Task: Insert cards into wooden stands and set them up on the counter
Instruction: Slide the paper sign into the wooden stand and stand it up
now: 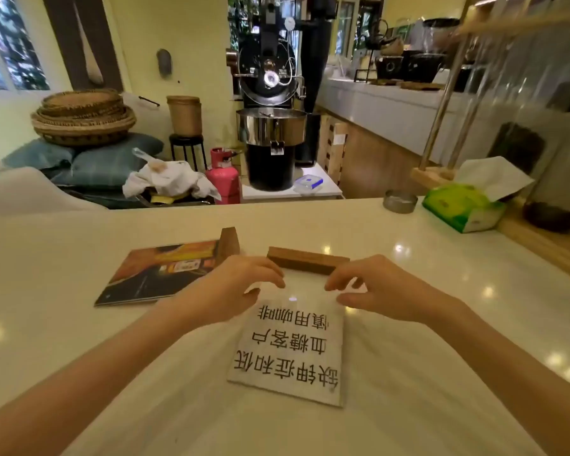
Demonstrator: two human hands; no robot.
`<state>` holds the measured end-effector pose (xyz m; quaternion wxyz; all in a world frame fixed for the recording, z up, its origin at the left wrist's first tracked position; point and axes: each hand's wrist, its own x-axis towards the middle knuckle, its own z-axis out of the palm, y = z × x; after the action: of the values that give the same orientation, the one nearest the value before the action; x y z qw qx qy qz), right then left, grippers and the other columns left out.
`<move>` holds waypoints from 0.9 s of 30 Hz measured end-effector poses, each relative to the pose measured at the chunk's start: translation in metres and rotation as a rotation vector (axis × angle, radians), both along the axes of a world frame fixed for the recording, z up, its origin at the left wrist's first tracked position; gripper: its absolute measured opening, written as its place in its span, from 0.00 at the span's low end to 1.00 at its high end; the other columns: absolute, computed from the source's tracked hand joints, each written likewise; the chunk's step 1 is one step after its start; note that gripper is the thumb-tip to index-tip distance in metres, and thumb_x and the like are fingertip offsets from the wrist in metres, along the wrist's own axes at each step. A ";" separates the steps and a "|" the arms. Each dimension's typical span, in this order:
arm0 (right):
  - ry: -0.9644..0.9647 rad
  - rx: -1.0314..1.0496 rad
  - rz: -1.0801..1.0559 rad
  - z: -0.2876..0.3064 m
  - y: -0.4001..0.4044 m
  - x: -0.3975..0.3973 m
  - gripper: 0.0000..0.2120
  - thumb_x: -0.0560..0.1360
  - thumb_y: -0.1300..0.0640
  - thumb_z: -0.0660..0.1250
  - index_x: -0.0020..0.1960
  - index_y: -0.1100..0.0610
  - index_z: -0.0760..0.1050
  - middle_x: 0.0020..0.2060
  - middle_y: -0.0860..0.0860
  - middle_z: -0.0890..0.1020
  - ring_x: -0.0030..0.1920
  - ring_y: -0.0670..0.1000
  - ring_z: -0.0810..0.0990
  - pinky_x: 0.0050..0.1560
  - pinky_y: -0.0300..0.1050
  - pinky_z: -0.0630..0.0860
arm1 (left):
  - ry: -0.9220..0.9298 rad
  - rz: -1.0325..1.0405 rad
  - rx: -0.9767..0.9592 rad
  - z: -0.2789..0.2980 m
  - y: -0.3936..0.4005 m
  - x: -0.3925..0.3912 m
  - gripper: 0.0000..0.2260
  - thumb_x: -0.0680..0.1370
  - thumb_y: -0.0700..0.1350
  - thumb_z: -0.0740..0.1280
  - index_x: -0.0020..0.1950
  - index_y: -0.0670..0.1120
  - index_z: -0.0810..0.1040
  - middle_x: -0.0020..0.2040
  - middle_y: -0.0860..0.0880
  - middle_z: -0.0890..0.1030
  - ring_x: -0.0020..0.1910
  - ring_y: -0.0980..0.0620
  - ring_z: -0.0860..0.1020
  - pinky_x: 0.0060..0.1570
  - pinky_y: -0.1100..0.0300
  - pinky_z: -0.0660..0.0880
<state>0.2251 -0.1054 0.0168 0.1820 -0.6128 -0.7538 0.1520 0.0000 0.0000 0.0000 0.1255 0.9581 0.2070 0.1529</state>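
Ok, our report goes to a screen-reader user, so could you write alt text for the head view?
Two bare hands, left and right, hover at the far edge of a white printed card lying flat on a glossy white counter, just before a long wooden block stand. A dark orange card and a second wooden stand lie left.

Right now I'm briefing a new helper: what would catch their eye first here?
Front and centre, a white card with bold black characters lies flat on the counter, both hands at its far edge beside a wooden stand. Left lies a dark orange card; behind looms a black roaster.
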 end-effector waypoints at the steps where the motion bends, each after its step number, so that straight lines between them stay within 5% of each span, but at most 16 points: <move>1: -0.036 0.005 -0.004 -0.007 -0.002 0.001 0.09 0.71 0.58 0.67 0.51 0.51 0.77 0.48 0.48 0.82 0.45 0.41 0.76 0.47 0.34 0.73 | 0.044 0.012 0.013 -0.005 0.001 0.000 0.17 0.71 0.34 0.64 0.56 0.51 0.76 0.61 0.52 0.76 0.53 0.71 0.71 0.52 0.80 0.61; 3: -0.067 0.050 -0.022 -0.018 -0.007 0.002 0.11 0.71 0.60 0.66 0.53 0.52 0.76 0.52 0.49 0.80 0.51 0.45 0.76 0.53 0.39 0.72 | 0.060 0.012 0.052 -0.016 0.003 -0.003 0.17 0.72 0.36 0.64 0.59 0.51 0.74 0.64 0.51 0.74 0.61 0.57 0.71 0.60 0.68 0.63; 6: -0.064 0.122 -0.047 -0.031 -0.016 0.002 0.14 0.69 0.62 0.66 0.54 0.52 0.76 0.55 0.49 0.80 0.56 0.47 0.75 0.58 0.44 0.71 | 0.072 -0.003 0.119 -0.028 0.003 -0.005 0.17 0.73 0.40 0.64 0.60 0.51 0.73 0.64 0.50 0.75 0.62 0.52 0.72 0.62 0.59 0.67; 15: -0.212 0.396 0.067 -0.053 -0.025 0.007 0.13 0.69 0.63 0.70 0.54 0.59 0.77 0.53 0.57 0.82 0.55 0.55 0.79 0.57 0.52 0.75 | -0.006 0.003 0.118 -0.031 0.005 -0.013 0.15 0.72 0.40 0.66 0.58 0.48 0.75 0.61 0.49 0.77 0.60 0.53 0.75 0.62 0.64 0.63; 19: -0.140 0.452 0.069 -0.059 -0.024 0.017 0.12 0.71 0.61 0.66 0.54 0.60 0.77 0.55 0.56 0.81 0.57 0.52 0.77 0.60 0.44 0.72 | -0.078 0.008 0.034 -0.024 0.008 -0.011 0.14 0.69 0.37 0.69 0.54 0.45 0.78 0.56 0.46 0.80 0.54 0.57 0.77 0.58 0.72 0.65; 22: 0.126 0.430 -0.033 -0.055 -0.018 0.025 0.14 0.72 0.62 0.65 0.57 0.58 0.75 0.56 0.49 0.76 0.58 0.43 0.74 0.62 0.33 0.68 | -0.240 0.090 -0.113 -0.015 0.015 -0.007 0.13 0.67 0.34 0.70 0.51 0.42 0.79 0.51 0.45 0.82 0.46 0.73 0.74 0.46 0.83 0.67; 27: 0.276 0.505 -0.153 -0.034 0.003 0.034 0.11 0.70 0.64 0.68 0.52 0.58 0.78 0.48 0.49 0.81 0.49 0.41 0.79 0.49 0.26 0.72 | -0.454 0.206 -0.202 0.002 0.024 0.010 0.10 0.67 0.36 0.71 0.47 0.45 0.81 0.38 0.54 0.81 0.33 0.75 0.75 0.35 0.82 0.68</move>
<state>0.2590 -0.1021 -0.0170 0.4404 -0.5769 -0.6874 0.0275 0.0097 0.0237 0.0023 0.2477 0.8557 0.2843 0.3545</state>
